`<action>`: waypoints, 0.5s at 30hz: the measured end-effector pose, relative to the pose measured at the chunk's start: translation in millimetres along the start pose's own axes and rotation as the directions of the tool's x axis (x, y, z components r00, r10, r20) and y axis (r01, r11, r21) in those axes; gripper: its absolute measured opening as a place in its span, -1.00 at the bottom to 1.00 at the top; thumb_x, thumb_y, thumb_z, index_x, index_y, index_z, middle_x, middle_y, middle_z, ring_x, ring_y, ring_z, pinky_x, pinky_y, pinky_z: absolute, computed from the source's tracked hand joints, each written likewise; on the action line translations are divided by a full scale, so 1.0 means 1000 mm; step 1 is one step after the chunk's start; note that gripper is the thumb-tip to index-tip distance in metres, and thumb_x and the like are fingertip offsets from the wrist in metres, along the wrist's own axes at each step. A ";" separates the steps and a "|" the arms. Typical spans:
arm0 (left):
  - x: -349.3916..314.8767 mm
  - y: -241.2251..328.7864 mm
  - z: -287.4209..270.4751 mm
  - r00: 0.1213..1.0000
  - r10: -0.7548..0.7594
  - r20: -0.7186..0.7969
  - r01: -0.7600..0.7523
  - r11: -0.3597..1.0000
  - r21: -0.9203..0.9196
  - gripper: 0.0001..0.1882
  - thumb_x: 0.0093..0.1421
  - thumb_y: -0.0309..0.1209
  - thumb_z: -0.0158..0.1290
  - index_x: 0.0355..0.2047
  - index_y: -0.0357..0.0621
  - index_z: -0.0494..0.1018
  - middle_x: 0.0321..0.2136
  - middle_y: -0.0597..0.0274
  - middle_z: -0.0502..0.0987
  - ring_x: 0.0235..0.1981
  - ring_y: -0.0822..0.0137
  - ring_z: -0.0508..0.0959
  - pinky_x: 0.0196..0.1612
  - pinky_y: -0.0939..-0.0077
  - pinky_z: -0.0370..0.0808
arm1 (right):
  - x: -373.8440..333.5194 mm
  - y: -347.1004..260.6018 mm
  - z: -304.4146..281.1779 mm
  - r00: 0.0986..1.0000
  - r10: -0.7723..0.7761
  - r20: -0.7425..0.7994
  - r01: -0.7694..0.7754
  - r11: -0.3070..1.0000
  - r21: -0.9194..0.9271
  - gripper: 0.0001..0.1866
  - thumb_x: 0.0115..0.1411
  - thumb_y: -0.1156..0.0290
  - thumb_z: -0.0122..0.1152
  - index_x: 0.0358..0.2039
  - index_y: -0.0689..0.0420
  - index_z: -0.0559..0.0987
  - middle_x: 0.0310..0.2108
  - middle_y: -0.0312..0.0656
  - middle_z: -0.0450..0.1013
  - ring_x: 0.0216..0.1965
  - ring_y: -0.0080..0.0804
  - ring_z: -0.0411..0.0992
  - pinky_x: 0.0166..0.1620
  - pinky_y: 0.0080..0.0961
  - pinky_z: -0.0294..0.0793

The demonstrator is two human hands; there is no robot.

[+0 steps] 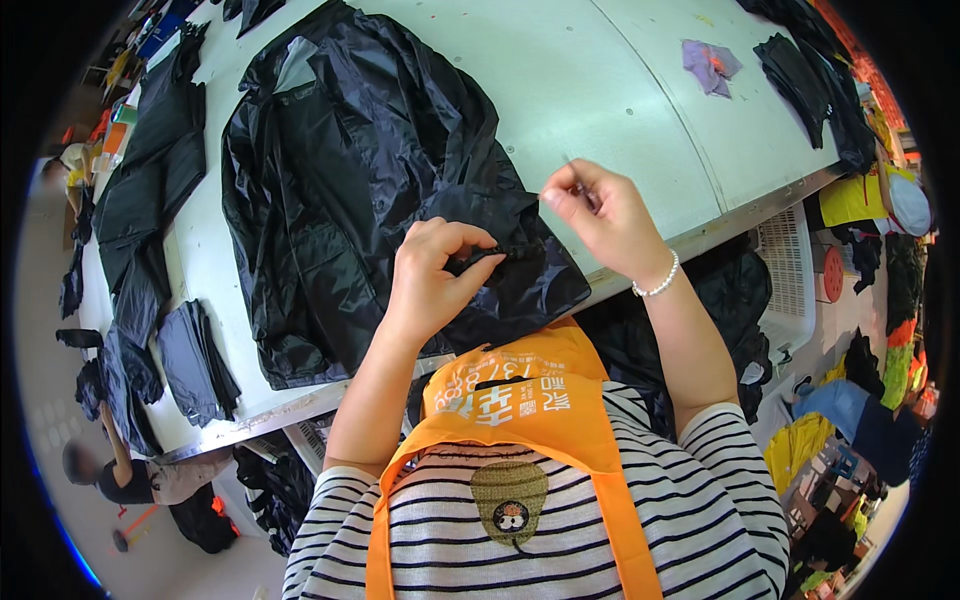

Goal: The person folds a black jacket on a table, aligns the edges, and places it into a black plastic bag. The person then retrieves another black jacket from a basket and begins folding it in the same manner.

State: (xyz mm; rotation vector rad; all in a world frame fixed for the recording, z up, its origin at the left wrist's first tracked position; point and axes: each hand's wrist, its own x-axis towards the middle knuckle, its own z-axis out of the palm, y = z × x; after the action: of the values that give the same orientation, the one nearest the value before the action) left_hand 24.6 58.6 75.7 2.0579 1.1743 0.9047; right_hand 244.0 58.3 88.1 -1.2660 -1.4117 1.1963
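Observation:
A shiny black jacket (325,190) lies spread on the pale table before me, its lower right part reaching the near edge. My left hand (430,275) is closed in a pinch on a dark fold of the jacket's fabric. Just to the right and a little higher, my right hand (605,215) is raised near the jacket's edge, thumb and fingers pressed together. Something small and dark shows among its fingers, too little to name. A white beaded bracelet (658,278) circles my right wrist.
Folded black garments (150,190) line the table's left side, with a dark stack (195,360) nearer. A greyish-purple cloth scrap (711,66) and black pieces (793,85) lie at the far right. Beyond the edge stands a white plastic crate (790,280). People are at the left.

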 end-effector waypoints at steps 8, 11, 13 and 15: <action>0.001 0.003 -0.001 1.000 0.003 -0.007 -0.003 0.999 0.050 -0.81 -0.17 -0.52 0.29 -0.49 -0.14 0.53 -0.64 0.31 0.42 -0.56 0.41 0.38 -0.47 0.56 0.32 | -0.005 0.008 0.025 0.993 -0.075 0.087 0.078 0.996 -0.038 -0.87 0.12 0.48 0.21 -0.49 0.20 0.45 -0.61 -0.38 0.30 -0.60 -0.71 0.16 -0.52 -0.70 0.20; 0.001 0.004 0.002 0.997 -0.033 -0.072 0.037 0.998 0.054 -0.80 -0.16 -0.52 0.30 -0.48 -0.16 0.53 -0.62 0.31 0.45 -0.56 0.43 0.39 -0.48 0.59 0.32 | -0.006 0.005 0.029 0.997 -0.082 -0.009 0.082 0.997 -0.013 -0.87 0.18 0.46 0.14 -0.46 0.21 0.44 -0.63 -0.38 0.27 -0.61 -0.70 0.15 -0.53 -0.69 0.19; -0.001 0.003 0.002 0.993 -0.036 -0.116 0.044 0.997 0.067 -0.80 -0.16 -0.52 0.30 -0.48 -0.17 0.53 -0.60 0.30 0.47 -0.57 0.44 0.39 -0.48 0.60 0.33 | -0.004 0.006 0.029 0.992 -0.103 -0.070 0.102 0.994 -0.026 -0.87 0.21 0.44 0.12 -0.44 0.22 0.43 -0.64 -0.38 0.26 -0.61 -0.70 0.15 -0.53 -0.69 0.19; -0.003 0.000 0.002 0.989 -0.029 -0.143 0.042 0.995 0.085 -0.80 -0.14 -0.51 0.30 -0.47 -0.18 0.53 -0.58 0.30 0.49 -0.57 0.45 0.39 -0.48 0.61 0.34 | 0.003 0.016 0.024 0.978 -0.134 -0.160 0.124 0.990 -0.067 -0.83 0.22 0.40 0.11 -0.43 0.23 0.43 -0.63 -0.35 0.28 -0.61 -0.68 0.16 -0.54 -0.68 0.21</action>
State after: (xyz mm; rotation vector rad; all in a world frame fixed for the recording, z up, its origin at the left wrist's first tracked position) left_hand 25.4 55.4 73.8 2.0628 1.3434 1.0122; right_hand 222.4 58.7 68.5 -1.2615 -1.3917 0.9484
